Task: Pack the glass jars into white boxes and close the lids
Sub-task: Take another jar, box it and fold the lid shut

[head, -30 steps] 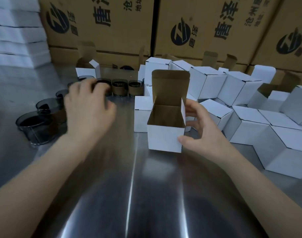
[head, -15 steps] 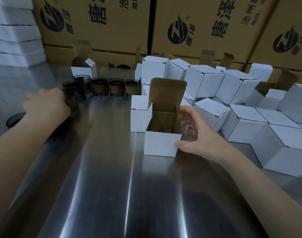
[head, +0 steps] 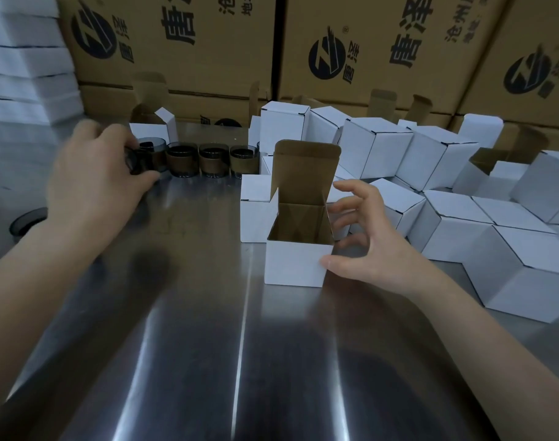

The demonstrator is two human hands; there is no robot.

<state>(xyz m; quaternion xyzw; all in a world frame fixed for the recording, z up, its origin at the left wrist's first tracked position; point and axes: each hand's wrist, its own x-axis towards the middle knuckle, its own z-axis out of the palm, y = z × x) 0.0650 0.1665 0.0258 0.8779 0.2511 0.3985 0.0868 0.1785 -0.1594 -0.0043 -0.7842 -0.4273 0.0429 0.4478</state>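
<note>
Left hand takes a jar while the right hand steadies an open box on a steel table.

The left hand is clamped around a dark glass jar toward the table's far left; blur hides how the jar sits. Just right of it, three more jars stand in a row toward the far edge. The open white box stands mid-table, its lid upright and its brown inside showing. The right hand has its fingers spread and loosely curved beside the box's right wall, with the thumb touching the front right corner. Closed white boxes crowd the right side, and another jar sits at the left edge. Printed brown cartons line the far edge.
</note>
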